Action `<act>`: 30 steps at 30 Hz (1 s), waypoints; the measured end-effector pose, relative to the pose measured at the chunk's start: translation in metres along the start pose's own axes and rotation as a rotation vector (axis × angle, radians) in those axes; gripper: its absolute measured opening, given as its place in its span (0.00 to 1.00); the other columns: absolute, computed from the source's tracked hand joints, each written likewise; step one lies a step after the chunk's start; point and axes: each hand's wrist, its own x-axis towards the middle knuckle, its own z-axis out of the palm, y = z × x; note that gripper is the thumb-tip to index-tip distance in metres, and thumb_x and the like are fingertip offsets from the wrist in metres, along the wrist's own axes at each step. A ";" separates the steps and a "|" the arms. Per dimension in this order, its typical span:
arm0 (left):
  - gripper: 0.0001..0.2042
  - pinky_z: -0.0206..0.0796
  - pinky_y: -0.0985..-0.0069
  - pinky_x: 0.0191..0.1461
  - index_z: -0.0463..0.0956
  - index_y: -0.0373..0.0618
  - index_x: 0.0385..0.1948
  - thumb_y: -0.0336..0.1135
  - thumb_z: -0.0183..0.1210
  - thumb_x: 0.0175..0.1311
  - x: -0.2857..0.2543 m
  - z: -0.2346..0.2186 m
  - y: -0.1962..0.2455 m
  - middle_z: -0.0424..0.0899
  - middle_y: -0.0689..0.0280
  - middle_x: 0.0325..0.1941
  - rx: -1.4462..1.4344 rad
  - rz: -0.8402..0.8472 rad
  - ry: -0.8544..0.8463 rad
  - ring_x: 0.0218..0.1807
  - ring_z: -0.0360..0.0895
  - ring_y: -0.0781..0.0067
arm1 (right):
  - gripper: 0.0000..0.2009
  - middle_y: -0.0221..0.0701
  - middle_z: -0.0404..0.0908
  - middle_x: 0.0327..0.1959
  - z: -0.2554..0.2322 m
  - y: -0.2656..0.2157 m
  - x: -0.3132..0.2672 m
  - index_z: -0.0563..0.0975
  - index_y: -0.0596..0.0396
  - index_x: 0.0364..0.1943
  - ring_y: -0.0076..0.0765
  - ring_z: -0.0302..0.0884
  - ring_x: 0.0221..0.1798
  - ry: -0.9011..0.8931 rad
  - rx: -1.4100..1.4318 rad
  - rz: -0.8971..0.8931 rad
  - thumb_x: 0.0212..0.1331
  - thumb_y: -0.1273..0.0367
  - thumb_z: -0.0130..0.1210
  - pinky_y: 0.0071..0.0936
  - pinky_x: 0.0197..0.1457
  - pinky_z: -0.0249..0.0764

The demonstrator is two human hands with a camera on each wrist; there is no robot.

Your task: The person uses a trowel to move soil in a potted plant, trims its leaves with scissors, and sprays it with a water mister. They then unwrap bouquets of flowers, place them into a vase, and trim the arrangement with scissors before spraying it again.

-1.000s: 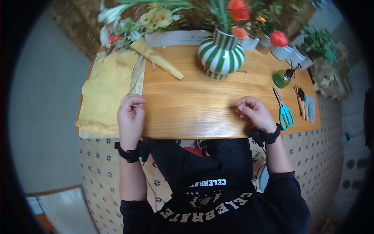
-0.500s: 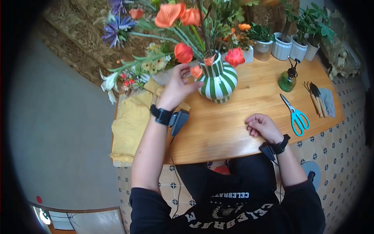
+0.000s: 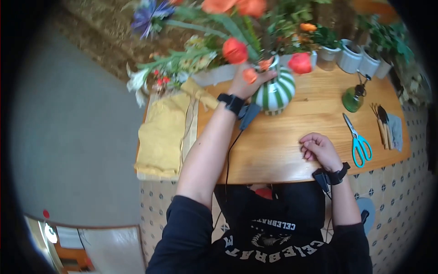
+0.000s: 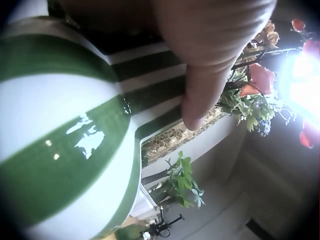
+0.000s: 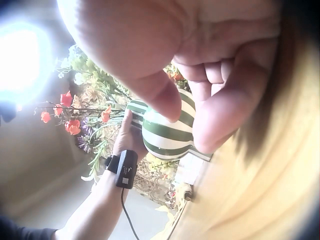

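A round vase (image 3: pixel 274 93) with green and white stripes stands on the table, full of flowers. My left hand (image 3: pixel 248 82) grips its narrow neck from the left side. In the left wrist view the thumb (image 4: pixel 204 95) lies across the striped neck; the other fingers are hidden behind it. Red and orange flowers (image 3: pixel 235 50) and a purple one (image 3: pixel 150 18) spread above that hand. My right hand (image 3: pixel 321 150) rests near the table's front edge, fingers loosely curled, holding nothing. Beside it lie scissors (image 3: pixel 361 148) with turquoise handles.
Yellow wrapping sheets (image 3: pixel 162 132) lie on the left, with a rolled yellow cone (image 3: pixel 198 94) by them. A green spray bottle (image 3: pixel 352 99) and small garden tools (image 3: pixel 385 130) are on the right. White potted plants (image 3: pixel 350 57) line the back. A cable hangs from my left wrist.
My left hand has gone from the yellow sheets up to the vase and taken hold of its neck. The right hand has stayed near the table's front edge. The head view has shifted.
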 end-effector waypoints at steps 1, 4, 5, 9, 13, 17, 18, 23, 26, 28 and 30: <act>0.27 0.68 0.71 0.52 0.70 0.37 0.48 0.36 0.72 0.47 0.002 0.002 -0.014 0.81 0.62 0.45 0.033 0.144 0.068 0.45 0.77 0.70 | 0.07 0.27 0.78 0.28 0.001 -0.002 -0.001 0.75 0.59 0.42 0.17 0.75 0.24 0.001 -0.005 0.007 0.64 0.72 0.50 0.13 0.27 0.72; 0.31 0.67 0.70 0.55 0.66 0.36 0.48 0.37 0.74 0.44 -0.005 0.010 0.006 0.80 0.56 0.46 -0.015 0.109 0.164 0.50 0.77 0.63 | 0.07 0.27 0.79 0.28 0.002 -0.001 0.001 0.75 0.59 0.43 0.17 0.75 0.25 0.001 -0.049 -0.009 0.65 0.72 0.50 0.13 0.28 0.73; 0.33 0.68 0.71 0.56 0.65 0.37 0.51 0.37 0.74 0.44 -0.005 0.011 0.005 0.80 0.59 0.47 0.044 0.112 0.197 0.50 0.77 0.66 | 0.07 0.28 0.79 0.29 0.003 -0.001 0.002 0.75 0.59 0.43 0.17 0.75 0.25 -0.001 -0.057 -0.004 0.65 0.72 0.50 0.13 0.28 0.73; 0.39 0.67 0.70 0.58 0.61 0.36 0.55 0.41 0.76 0.42 -0.013 0.007 0.014 0.78 0.57 0.51 0.203 0.000 0.209 0.54 0.76 0.65 | 0.08 0.28 0.79 0.29 0.005 -0.005 0.002 0.75 0.60 0.43 0.17 0.76 0.26 -0.002 -0.086 0.024 0.65 0.71 0.50 0.12 0.30 0.74; 0.39 0.64 0.67 0.61 0.64 0.31 0.55 0.44 0.72 0.43 -0.036 -0.018 0.004 0.75 0.46 0.54 0.293 0.013 0.145 0.58 0.73 0.53 | 0.08 0.28 0.80 0.30 0.004 -0.005 0.001 0.75 0.60 0.44 0.17 0.77 0.26 -0.016 -0.115 0.032 0.65 0.71 0.49 0.12 0.30 0.74; 0.36 0.57 0.63 0.68 0.69 0.37 0.55 0.49 0.69 0.46 -0.082 -0.066 -0.038 0.73 0.49 0.57 0.788 -0.129 -0.012 0.65 0.64 0.49 | 0.09 0.29 0.80 0.31 0.007 -0.006 0.000 0.75 0.60 0.44 0.17 0.75 0.26 0.006 -0.133 0.029 0.65 0.71 0.48 0.12 0.29 0.73; 0.34 0.56 0.61 0.68 0.70 0.41 0.55 0.50 0.69 0.46 -0.093 -0.073 -0.045 0.72 0.51 0.57 0.950 -0.167 -0.084 0.67 0.61 0.48 | 0.09 0.29 0.80 0.31 0.007 -0.006 0.000 0.75 0.60 0.44 0.17 0.75 0.26 0.007 -0.135 0.029 0.65 0.71 0.48 0.12 0.29 0.73; 0.26 0.56 0.54 0.67 0.74 0.47 0.51 0.44 0.68 0.48 -0.121 -0.077 -0.061 0.70 0.56 0.60 1.196 -0.325 -0.225 0.69 0.56 0.47 | 0.09 0.28 0.80 0.30 0.006 -0.006 0.002 0.75 0.60 0.45 0.17 0.76 0.26 -0.015 -0.118 0.027 0.65 0.71 0.50 0.12 0.29 0.73; 0.22 0.50 0.40 0.67 0.76 0.48 0.47 0.42 0.67 0.49 -0.120 -0.081 -0.088 0.71 0.54 0.58 1.142 -0.278 -0.244 0.70 0.55 0.46 | 0.09 0.29 0.80 0.30 0.004 -0.003 0.001 0.75 0.60 0.45 0.18 0.76 0.27 -0.007 -0.103 0.027 0.65 0.71 0.50 0.13 0.30 0.73; 0.20 0.52 0.43 0.67 0.75 0.43 0.46 0.38 0.64 0.51 -0.118 -0.081 -0.086 0.71 0.53 0.58 1.132 -0.320 -0.275 0.70 0.55 0.46 | 0.09 0.29 0.80 0.30 0.004 -0.003 0.002 0.75 0.60 0.45 0.19 0.76 0.27 -0.005 -0.106 0.037 0.66 0.70 0.49 0.14 0.31 0.73; 0.19 0.53 0.46 0.67 0.74 0.38 0.46 0.34 0.60 0.53 -0.119 -0.081 -0.084 0.71 0.52 0.59 1.186 -0.353 -0.293 0.70 0.56 0.47 | 0.10 0.30 0.79 0.33 0.002 -0.008 0.001 0.74 0.60 0.46 0.19 0.77 0.30 -0.038 -0.114 0.077 0.65 0.70 0.51 0.15 0.34 0.74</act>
